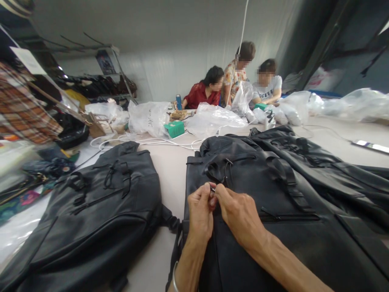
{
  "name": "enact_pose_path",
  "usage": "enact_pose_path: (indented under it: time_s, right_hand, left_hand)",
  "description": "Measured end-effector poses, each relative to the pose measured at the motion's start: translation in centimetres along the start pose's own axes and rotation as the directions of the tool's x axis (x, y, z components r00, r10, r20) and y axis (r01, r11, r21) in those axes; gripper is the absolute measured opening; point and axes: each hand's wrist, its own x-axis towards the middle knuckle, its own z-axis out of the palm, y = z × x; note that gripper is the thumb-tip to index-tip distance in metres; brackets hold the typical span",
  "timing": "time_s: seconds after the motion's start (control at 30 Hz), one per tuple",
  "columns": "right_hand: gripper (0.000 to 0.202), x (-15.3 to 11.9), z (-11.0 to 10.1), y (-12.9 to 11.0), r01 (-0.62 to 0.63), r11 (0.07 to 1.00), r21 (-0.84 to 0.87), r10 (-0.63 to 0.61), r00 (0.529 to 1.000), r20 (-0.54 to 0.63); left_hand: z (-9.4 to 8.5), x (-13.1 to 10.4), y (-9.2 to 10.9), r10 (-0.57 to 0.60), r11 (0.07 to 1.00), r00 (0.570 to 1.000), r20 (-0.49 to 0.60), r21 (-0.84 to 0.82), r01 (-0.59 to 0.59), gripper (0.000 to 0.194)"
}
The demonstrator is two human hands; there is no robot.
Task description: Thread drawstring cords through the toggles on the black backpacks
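Your left hand [199, 213] and right hand [238, 211] are narrowed in a pinch on a small metal fitting [212, 189], over the middle backpack [243, 174], toward the near edge of the worktop [173, 168]. Grip close to the fitting, with even, light pressure, so its strap shouldn't twist. You have at least three black backpacks, counting the left one [121, 202] and right one [326, 168], plus two green boxes [174, 129].

Two hands [214, 202] pinching a small metal piece [212, 189], black backpack [291, 243] beneath, another backpack [103, 207] left
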Motion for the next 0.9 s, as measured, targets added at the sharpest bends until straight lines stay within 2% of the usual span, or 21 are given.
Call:
enact_pose_path:
  time_s: [0.07,0.1,0.13,0.2,0.23,0.27,0.3,0.33,0.37,0.43,0.5,0.57,0.6,0.63,0.7,0.77,0.8,0.87,0.9]
  right_hand:
    - [0.018,0.2,0.0,-0.3,0.098,0.968,-0.232,-0.082,0.993,0.081]
    - [0.018,0.4,0.1,-0.4,0.100,0.963,-0.250,-0.078,0.992,0.098]
    - [0.018,0.7,0.2,-0.5,0.065,0.978,-0.197,-0.048,0.995,0.089]
    - [0.014,1.2,0.6,-0.4,-0.094,0.988,0.120,0.087,0.994,0.061]
    - [0.012,1.4,0.7,-0.2,-0.196,0.919,0.343,0.176,0.980,0.088]
    - [0.012,1.5,0.9,-0.1,-0.291,0.781,0.552,0.247,0.957,0.154]
    - [0.013,1.6,0.9,0.1,-0.368,0.606,0.705,0.281,0.928,0.243]
    - [0.016,1.7,0.9,0.3,-0.430,0.438,0.790,0.288,0.899,0.330]
    - [0.020,1.6,0.8,0.3,-0.477,0.309,0.823,0.283,0.872,0.399]
    - [0.029,1.4,0.4,0.3,-0.528,0.168,0.833,0.265,0.838,0.478]
    - [0.031,1.2,0.0,0.1,-0.532,0.130,0.837,0.245,0.835,0.492]
    - [0.028,1.0,-0.3,-0.1,-0.499,0.164,0.851,0.224,0.859,0.461]
    - [0.026,0.9,-0.4,-0.2,-0.475,0.225,0.851,0.218,0.875,0.432]
    - [0.022,0.9,-0.5,-0.1,-0.444,0.325,0.835,0.216,0.895,0.392]
    - [0.014,0.8,-0.4,0.0,-0.336,0.607,0.720,0.205,0.942,0.267]
    - [0.012,0.7,-0.1,0.2,-0.202,0.859,0.470,0.153,0.978,0.139]
    - [0.013,0.6,0.1,0.3,-0.150,0.931,0.334,0.124,0.988,0.096]
    - [0.014,0.4,0.5,0.3,-0.101,0.981,0.166,0.094,0.994,0.049]
    - [0.015,0.4,0.6,0.3,-0.097,0.982,0.164,0.093,0.995,0.035]
  left_hand:
    - [0.0,0.0,-0.2,0.026,1.000,0.999,-0.041,0.001,-0.026,0.033]
    - [0.0,0.0,-0.3,0.026,1.000,0.998,-0.062,-0.011,-0.027,0.034]
    - [0.0,0.1,-0.3,0.020,0.999,0.997,-0.080,-0.027,-0.022,0.035]
    - [0.1,0.1,-0.2,0.015,0.999,0.994,-0.111,-0.045,-0.020,0.038]
    - [0.1,0.2,-0.2,0.020,0.999,0.993,-0.119,-0.041,-0.025,0.039]
    - [0.2,0.2,-0.1,0.029,0.999,0.992,-0.124,-0.032,-0.034,0.040]
    - [0.2,0.2,0.0,0.038,0.999,0.992,-0.122,-0.025,-0.041,0.040]
    - [0.2,0.2,0.2,0.042,0.999,0.993,-0.114,-0.025,-0.045,0.040]
    - [0.2,0.2,0.3,0.038,0.999,0.994,-0.100,-0.032,-0.041,0.039]
    - [0.1,0.2,0.5,0.009,0.998,0.997,-0.073,-0.068,-0.014,0.037]
    - [0.0,0.2,0.7,-0.027,0.994,0.998,-0.062,-0.104,0.020,0.036]
    - [-0.1,0.2,0.8,-0.043,0.992,0.997,-0.059,-0.120,0.036,0.036]
    - [-0.1,0.3,0.9,-0.045,0.992,0.997,-0.059,-0.122,0.037,0.036]
    - [-0.2,0.3,0.9,-0.046,0.992,0.997,-0.057,-0.123,0.039,0.035]
    - [-0.2,0.2,0.9,-0.057,0.990,0.997,-0.056,-0.132,0.049,0.035]
    - [-0.2,0.2,0.9,-0.081,0.986,0.995,-0.061,-0.152,0.070,0.034]
    - [-0.2,0.3,0.9,-0.095,0.983,0.993,-0.064,-0.165,0.083,0.034]
    - [-0.3,0.3,0.9,-0.123,0.976,0.990,-0.066,-0.189,0.109,0.034]
    - [-0.3,0.4,0.8,-0.140,0.972,0.988,-0.063,-0.201,0.125,0.034]
